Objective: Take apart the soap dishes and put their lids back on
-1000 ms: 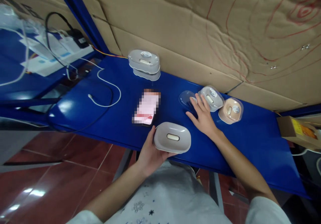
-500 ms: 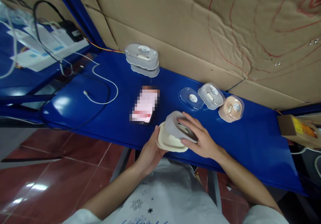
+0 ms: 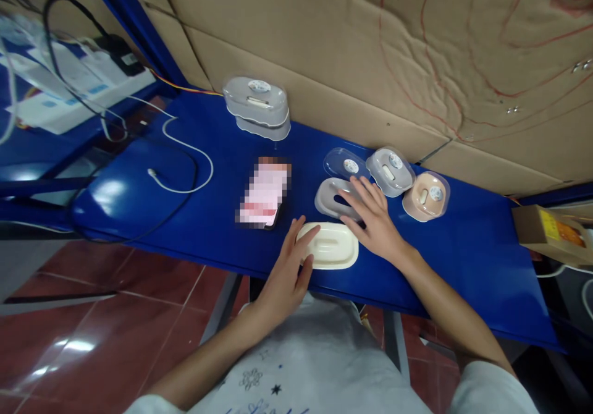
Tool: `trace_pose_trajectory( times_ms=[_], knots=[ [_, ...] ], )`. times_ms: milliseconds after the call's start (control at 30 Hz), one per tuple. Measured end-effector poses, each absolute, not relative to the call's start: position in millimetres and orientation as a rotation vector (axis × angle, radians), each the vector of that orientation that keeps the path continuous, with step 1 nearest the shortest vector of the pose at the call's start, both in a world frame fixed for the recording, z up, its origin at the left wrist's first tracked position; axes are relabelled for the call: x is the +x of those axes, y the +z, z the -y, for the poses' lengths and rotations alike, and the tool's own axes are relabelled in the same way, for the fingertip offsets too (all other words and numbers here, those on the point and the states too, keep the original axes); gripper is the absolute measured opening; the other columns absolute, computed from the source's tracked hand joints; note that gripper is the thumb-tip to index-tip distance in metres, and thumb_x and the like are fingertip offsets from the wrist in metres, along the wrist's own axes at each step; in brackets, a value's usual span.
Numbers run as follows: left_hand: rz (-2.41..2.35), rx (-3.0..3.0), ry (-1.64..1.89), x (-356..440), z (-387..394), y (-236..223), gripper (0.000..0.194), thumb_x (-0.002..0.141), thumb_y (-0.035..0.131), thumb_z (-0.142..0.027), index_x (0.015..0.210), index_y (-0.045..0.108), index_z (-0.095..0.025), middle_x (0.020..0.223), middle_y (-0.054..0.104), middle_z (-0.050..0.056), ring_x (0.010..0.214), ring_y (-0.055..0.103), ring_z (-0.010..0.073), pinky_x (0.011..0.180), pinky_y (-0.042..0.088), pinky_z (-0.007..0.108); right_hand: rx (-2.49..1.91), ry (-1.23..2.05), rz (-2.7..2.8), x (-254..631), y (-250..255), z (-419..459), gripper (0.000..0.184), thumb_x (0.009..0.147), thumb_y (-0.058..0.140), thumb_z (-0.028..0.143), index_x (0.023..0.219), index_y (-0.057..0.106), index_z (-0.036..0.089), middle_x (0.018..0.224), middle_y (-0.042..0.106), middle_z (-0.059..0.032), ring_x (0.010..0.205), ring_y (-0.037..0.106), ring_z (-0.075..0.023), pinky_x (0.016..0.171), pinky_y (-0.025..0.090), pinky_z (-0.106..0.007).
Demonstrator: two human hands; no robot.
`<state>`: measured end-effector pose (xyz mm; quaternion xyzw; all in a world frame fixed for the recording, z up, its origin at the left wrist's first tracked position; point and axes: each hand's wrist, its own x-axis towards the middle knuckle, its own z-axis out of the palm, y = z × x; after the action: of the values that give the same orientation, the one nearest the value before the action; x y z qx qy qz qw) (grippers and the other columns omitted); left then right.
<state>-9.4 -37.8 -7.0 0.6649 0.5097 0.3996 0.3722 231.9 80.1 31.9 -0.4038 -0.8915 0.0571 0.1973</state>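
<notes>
A cream oval plastic base [image 3: 334,254] with a raised bar in its middle lies near the front edge of the blue table. My left hand [image 3: 294,266] rests over its left end, fingers apart, touching the rim. Just behind the base sits a grey oval cover [image 3: 327,199] with a dark opening in its top. My right hand [image 3: 376,225] lies over the right side of this cover with fingers outstretched. The hand hides part of the cover. Behind the cover lies a clear oval lid [image 3: 336,159] with a round sticker.
A grey lidded box [image 3: 390,173] and a peach one [image 3: 425,199] stand at the back right. Stacked grey boxes [image 3: 257,108] are at the back left. A phone [image 3: 264,193] with a blurred screen, a white cable [image 3: 204,149] and a power strip [image 3: 78,102] lie leftward. Cardboard [image 3: 296,49] walls the back.
The cream base and the grey cover, both held in my hands before, now lie on the table. My right hand has moved back with the cover, and my fingers have spread.
</notes>
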Motion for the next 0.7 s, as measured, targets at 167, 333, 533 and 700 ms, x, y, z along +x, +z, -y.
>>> trace_pose_trajectory(
  times_ms=[167, 333, 533, 700],
  knots=[
    [-1.317, 1.741, 1.096, -11.2, 38.1, -3.2, 0.057, 0.111, 0.046, -0.019, 0.163, 0.041, -0.043, 0.176, 0.035, 0.008, 0.163, 0.036, 0.0315, 0.129, 0.04, 0.06, -0.791, 0.17, 2.756, 227.2, 40.0, -32.2, 0.061, 0.107, 0.059, 0.059, 0.158, 0.054, 0.025, 0.166, 0.056, -0.0103, 0.157, 0.047, -0.0319, 0.131, 0.035, -0.059],
    [-1.298, 1.412, 1.297, -18.5, 49.7, -5.0, 0.047, 0.108, 0.06, -0.03, 0.153, 0.054, -0.041, 0.167, 0.047, 0.007, 0.158, 0.043, 0.0302, 0.13, 0.038, 0.059, -0.741, 0.015, 2.741, 225.8, 30.4, -1.7, 0.026, 0.106, 0.069, 0.035, 0.125, 0.075, 0.019, 0.14, 0.076, -0.0102, 0.123, 0.072, -0.027, 0.101, 0.058, -0.044],
    [-0.946, 0.405, 1.121, -13.3, 53.8, 20.1, 0.054, 0.103, 0.066, -0.052, 0.153, 0.056, -0.032, 0.164, 0.055, 0.011, 0.152, 0.052, 0.0342, 0.124, 0.047, 0.054, -0.741, 0.345, 2.429, 218.9, 41.3, 7.0, 0.024, 0.103, 0.073, 0.025, 0.126, 0.072, 0.021, 0.115, 0.083, -0.0064, 0.103, 0.076, -0.0209, 0.088, 0.062, -0.038],
    [-0.802, -0.02, 1.043, -8.5, 39.3, 32.7, 0.066, 0.097, 0.075, -0.043, 0.157, 0.055, -0.024, 0.153, 0.066, 0.012, 0.136, 0.065, 0.0313, 0.097, 0.063, 0.035, -0.528, 0.434, 2.533, 217.9, 40.4, 0.2, 0.047, 0.105, 0.07, 0.033, 0.152, 0.061, 0.029, 0.129, 0.08, -0.006, 0.114, 0.075, -0.0237, 0.097, 0.062, -0.043]
  ],
)
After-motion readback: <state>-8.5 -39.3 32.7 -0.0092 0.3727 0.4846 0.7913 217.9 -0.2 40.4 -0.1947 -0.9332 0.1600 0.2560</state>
